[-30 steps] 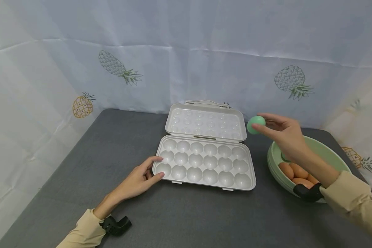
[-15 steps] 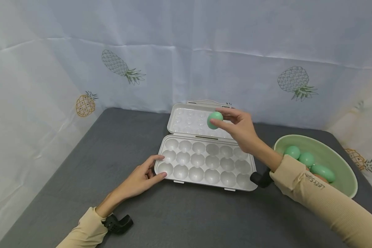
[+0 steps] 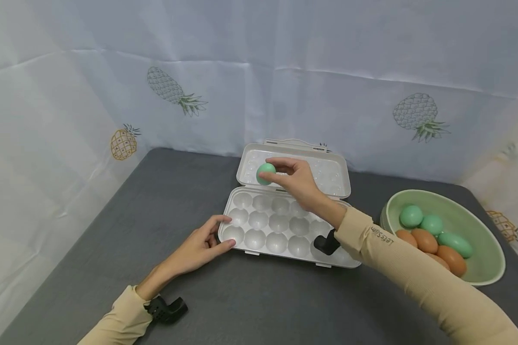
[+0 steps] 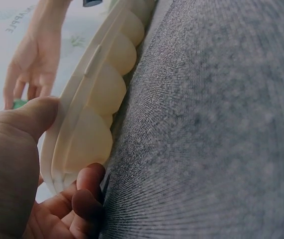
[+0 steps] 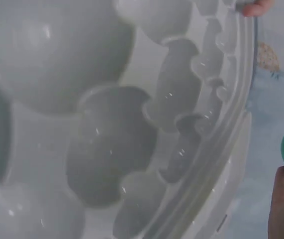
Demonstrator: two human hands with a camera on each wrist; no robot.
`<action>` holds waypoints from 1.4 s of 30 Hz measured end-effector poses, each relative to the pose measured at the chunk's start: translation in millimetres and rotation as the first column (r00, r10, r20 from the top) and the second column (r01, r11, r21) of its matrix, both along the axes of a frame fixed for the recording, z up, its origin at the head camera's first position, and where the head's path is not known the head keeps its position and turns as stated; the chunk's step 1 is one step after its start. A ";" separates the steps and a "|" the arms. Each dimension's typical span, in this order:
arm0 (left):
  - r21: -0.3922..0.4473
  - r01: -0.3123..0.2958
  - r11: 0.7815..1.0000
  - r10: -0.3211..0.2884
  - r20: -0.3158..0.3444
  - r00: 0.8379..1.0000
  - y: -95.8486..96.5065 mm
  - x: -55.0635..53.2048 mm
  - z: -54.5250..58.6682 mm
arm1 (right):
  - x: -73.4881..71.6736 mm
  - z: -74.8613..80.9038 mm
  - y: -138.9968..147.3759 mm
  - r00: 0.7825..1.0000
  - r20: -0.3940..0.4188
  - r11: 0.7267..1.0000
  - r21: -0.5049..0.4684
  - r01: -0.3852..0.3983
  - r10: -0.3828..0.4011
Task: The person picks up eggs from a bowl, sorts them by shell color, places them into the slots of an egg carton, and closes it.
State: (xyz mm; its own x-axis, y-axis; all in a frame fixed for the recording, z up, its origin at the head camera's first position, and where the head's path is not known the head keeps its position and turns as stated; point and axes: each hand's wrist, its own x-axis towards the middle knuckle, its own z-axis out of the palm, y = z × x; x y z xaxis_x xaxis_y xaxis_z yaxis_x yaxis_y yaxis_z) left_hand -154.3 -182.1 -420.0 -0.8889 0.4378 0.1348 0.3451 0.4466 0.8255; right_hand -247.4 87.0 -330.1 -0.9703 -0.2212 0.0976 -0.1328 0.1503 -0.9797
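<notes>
Right sleeve (image 3: 414,268) has print that looks like "LetsSlim". Left hand (image 3: 194,250) is gripping the white egg tray (image 3: 278,223) by its left end. Farther back, the right hand (image 3: 300,181) pinches a smooth, mint-green egg (image 3: 265,172) midair, in front of the lid (image 3: 330,175).

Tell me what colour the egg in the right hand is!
The egg is light green; the head view shows it best.

Bare desk (image 3: 259,302) gives a low path along the egg tray's (image 3: 299,226) front edge; its leftmost cups (image 3: 243,199) are uncovered from above. The right hand (image 3: 295,179) and sleeve (image 3: 418,273) bar the tray's right side and the gap toward the bowl (image 3: 485,256). The left hand (image 3: 198,245) blocks the left edge; the raised lid (image 3: 334,175) stands behind.
</notes>
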 end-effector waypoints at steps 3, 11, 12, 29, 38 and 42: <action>0.006 0.003 1.000 -0.003 0.004 1.000 -0.8 0.2 -0.2 | -0.7 -5.7 -10.5 0.997 0.073 0.999 -0.033 -0.001 0.004; 0.001 0.007 1.000 -0.007 0.004 1.000 -0.4 -0.2 -2.4 | -5.7 -24.4 -26.6 0.986 0.148 0.997 -0.005 -0.075 0.074; 0.002 0.007 1.000 -0.007 0.005 1.000 -0.2 -0.3 -2.5 | -6.7 -26.7 -27.7 0.986 0.142 0.996 0.005 -0.092 0.090; -0.014 0.013 1.000 -0.013 -0.014 1.000 0.2 -3.6 -5.4 | -9.9 -49.5 -37.6 0.977 -0.046 0.956 0.220 -0.195 0.210; -0.022 0.003 1.000 -0.003 -0.016 1.000 -2.5 -4.8 -5.7 | -7.7 -51.1 -44.5 0.976 -0.045 0.949 0.248 -0.195 0.212; -0.023 0.000 1.000 0.000 -0.013 1.000 -2.4 -4.6 -6.1 | -6.4 -52.3 -45.6 0.975 -0.069 0.947 0.260 -0.189 0.213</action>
